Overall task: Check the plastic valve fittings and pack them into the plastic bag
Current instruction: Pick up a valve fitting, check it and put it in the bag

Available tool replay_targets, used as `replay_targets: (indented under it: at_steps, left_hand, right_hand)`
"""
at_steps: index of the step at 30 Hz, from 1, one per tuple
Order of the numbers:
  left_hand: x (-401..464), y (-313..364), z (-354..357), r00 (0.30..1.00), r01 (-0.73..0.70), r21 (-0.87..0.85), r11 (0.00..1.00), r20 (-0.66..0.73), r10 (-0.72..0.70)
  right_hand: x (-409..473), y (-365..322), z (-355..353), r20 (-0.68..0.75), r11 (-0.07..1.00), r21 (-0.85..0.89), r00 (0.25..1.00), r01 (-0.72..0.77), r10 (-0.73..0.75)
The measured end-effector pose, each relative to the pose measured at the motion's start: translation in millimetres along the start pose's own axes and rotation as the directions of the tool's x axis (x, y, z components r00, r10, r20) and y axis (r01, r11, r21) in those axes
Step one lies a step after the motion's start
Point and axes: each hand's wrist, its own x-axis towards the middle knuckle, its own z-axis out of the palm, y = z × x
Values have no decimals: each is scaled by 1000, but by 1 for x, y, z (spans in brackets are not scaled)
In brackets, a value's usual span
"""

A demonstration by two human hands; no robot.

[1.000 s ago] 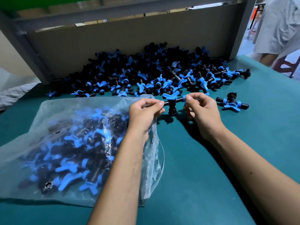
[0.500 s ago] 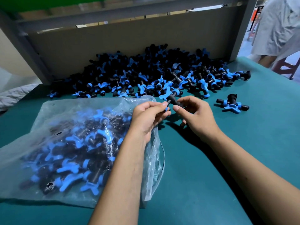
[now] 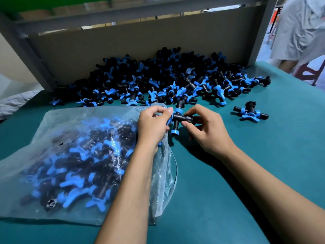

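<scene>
A black valve fitting (image 3: pixel 176 118) with blue collars is held between both hands just above the green table. My left hand (image 3: pixel 152 125) pinches its blue handle side. My right hand (image 3: pixel 206 128) pinches the black stub on its right end. A clear plastic bag (image 3: pixel 58 155), holding several black and blue fittings, lies flat to the left; its open mouth is under my left wrist. A big heap of fittings (image 3: pixel 167 80) lies behind my hands against the back board.
One loose fitting (image 3: pixel 250 112) lies alone on the green table (image 3: pixel 228 199) to the right. A grey board and metal frame (image 3: pixel 123 43) close off the back. A person in pale clothing (image 3: pixel 299 30) stands at the far right beside a red stool.
The fitting has been turned in my hands from lying crosswise to standing with one blue collar down. Both hands have closed in on it near the bag's mouth.
</scene>
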Motion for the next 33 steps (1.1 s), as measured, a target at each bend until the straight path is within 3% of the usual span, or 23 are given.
replay_targets:
  at_steps: [5, 6, 8, 10, 12, 15, 19, 23, 33]
  left_hand:
    - [4, 1, -4, 1000, 9, -28, 1000, 5, -9]
    - [3, 2, -4, 1000, -30, -32, 999, -1, 30]
    - [1, 2, -2, 994, -111, -33, 993, 0, 111]
    - [-3, 2, 2, 981, -190, -21, 982, 25, 190]
    - [-6, 2, 6, 963, -260, -10, 966, 66, 260]
    - [-5, 1, 9, 955, -276, -17, 961, 106, 276]
    - [-7, -1, 13, 977, -204, 57, 977, 71, 200]
    - [-6, -1, 11, 987, -128, 14, 992, 99, 126]
    - [-8, 14, 7, 980, 61, -58, 996, 193, -49]
  right_hand:
    - [3, -3, 5, -31, 977, -148, 987, 153, -159]
    - [4, -3, 5, -27, 987, -105, 992, 122, -125]
    - [3, -4, 6, 49, 982, 176, 997, -72, 64]
    - [2, -6, 9, 168, 838, 461, 956, -292, 241]
    - [3, -6, 11, 208, 742, 552, 925, -380, 319]
    - [3, -3, 9, 178, 719, 594, 930, -361, 321]
    - [3, -2, 10, 89, 808, 522, 959, -275, 269]
    - [2, -5, 12, 43, 882, 422, 977, -209, 210]
    - [1, -10, 6, -5, 942, 313, 991, -123, 131]
